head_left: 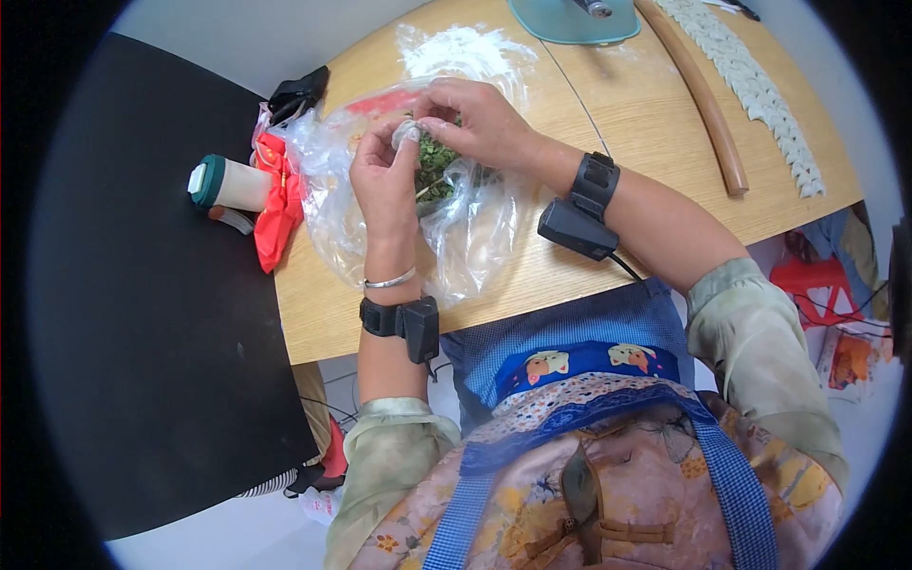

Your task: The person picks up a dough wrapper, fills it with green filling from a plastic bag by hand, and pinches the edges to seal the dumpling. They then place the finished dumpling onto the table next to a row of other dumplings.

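Note:
My left hand [385, 180] is closed around a small whitish piece of dough [407, 132], thumb pressed to it. From the right, my right hand [477, 119] meets it with fingers pinched at the dough's edge. Both hands are above a clear plastic bag [465, 252] spread open on the table. Chopped green leaves [434, 169] lie in the bag, partly hidden by my hands.
White flour [465, 52] covers the wooden table [684, 180] behind the bag. To the right are a long wooden rod [698, 95] and a row of pale folded pieces [746, 81]. A green-lidded container [233, 183] and red bag [277, 204] stand left.

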Demonstrator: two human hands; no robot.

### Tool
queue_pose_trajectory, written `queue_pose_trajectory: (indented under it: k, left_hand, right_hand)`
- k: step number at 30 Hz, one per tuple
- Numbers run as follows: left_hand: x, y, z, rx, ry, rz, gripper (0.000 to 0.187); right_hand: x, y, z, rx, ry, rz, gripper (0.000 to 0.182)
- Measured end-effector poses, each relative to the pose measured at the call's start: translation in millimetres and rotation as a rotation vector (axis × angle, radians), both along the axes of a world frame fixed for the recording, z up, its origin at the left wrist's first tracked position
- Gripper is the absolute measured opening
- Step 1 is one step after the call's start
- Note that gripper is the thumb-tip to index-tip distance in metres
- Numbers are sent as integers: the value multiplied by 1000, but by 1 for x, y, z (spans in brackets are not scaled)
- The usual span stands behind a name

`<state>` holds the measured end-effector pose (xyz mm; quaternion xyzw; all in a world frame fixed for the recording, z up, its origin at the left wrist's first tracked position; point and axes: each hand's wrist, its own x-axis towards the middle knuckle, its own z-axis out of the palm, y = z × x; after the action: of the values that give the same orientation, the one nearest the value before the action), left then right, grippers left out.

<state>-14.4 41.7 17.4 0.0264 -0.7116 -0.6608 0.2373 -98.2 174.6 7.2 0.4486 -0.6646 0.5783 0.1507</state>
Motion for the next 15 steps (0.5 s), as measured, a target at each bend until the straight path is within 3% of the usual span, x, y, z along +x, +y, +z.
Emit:
queue_pose_trajectory:
  k: [15]
  left_hand:
    - [0,2,2,-23,6,6,15]
  right_hand:
    - [0,2,2,16,47,-11,12]
